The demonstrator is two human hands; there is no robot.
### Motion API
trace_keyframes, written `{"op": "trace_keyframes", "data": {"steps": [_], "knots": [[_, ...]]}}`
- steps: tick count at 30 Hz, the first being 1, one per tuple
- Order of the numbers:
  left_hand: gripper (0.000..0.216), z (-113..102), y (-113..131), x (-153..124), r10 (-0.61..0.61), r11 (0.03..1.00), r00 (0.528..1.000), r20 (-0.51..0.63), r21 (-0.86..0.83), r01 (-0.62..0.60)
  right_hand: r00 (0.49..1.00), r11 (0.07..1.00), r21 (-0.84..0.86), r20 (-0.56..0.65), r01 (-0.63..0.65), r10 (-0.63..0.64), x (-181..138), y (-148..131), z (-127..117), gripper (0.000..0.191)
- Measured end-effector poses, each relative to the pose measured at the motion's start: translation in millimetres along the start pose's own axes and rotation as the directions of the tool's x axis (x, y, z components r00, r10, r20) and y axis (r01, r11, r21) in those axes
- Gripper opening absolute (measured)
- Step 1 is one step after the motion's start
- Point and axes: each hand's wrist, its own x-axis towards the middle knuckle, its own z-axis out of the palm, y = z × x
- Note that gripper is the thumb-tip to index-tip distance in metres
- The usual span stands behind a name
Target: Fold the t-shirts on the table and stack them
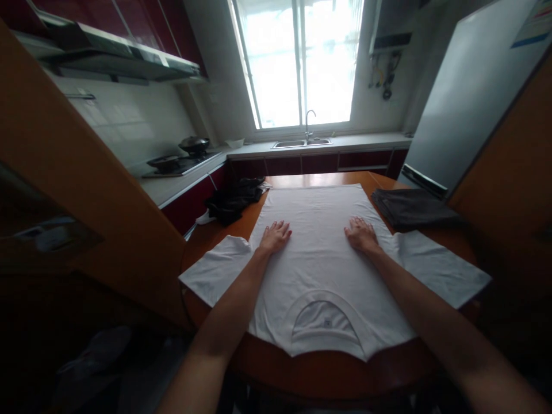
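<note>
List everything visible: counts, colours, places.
Table: one, brown, centre
Shirt: one, white, on table
Clothes heap: one, black, table's left
Folded cloth: one, grey, table's right
Refrigerator: one, silvery, right
Window: one, white, back
Counter: one, pale, back, left
Sink: one, silvery, back
Faucet: one, silvery, sink
Bowl: one, whitish, counter
Stove: one, black, left
Pans: two, dark, stove
Hood: one, dark, upper left
Cabinets: several, red, left, back
Wall box: one, grey, upper right
Left hand: one, bare, on shirt
Right hand: one, bare, on shirt

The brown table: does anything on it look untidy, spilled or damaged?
The black clothes lie in a crumpled heap at the left edge of the table, untidy compared with the spread white T-shirt and the folded dark cloth. No spill or damage shows.
</note>
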Motion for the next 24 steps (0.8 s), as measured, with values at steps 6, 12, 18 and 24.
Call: {"op": "trace_keyframes", "data": {"steps": [6, 12, 18, 24], "knots": [[0.056, -1.1, -2.0, 6.4, -0.016, 1.0, 1.0, -0.008, 0.006, 0.016, 0.999, 0.998, 0.06, -0.041, -0.009, 0.011, -7.6, -11.0, -16.0, 0.052], [0.057, 0.0, -5.3, 11.8, -0.016, 0.999, 1.0, -0.025, 0.027, 0.017, 0.998, 0.997, 0.066, -0.028, 0.049, -0.047, -44.4, -9.5, -29.8, 0.056], [0.056, 4.3, -6.6, 17.4, -0.01, 0.999, 0.999, -0.051, 0.033, 0.011, 0.949, 0.945, 0.085, -0.014, 0.316, -0.316, -135.6, 14.3, -42.1, 0.054], [0.053, 3.0, -1.2, 13.2, -0.008, 1.0, 0.997, -0.072, 0.002, 0.009, 0.952, 0.948, 0.094, -0.065, 0.303, -0.298, -220.7, 56.2, -51.6, 0.05]]}}
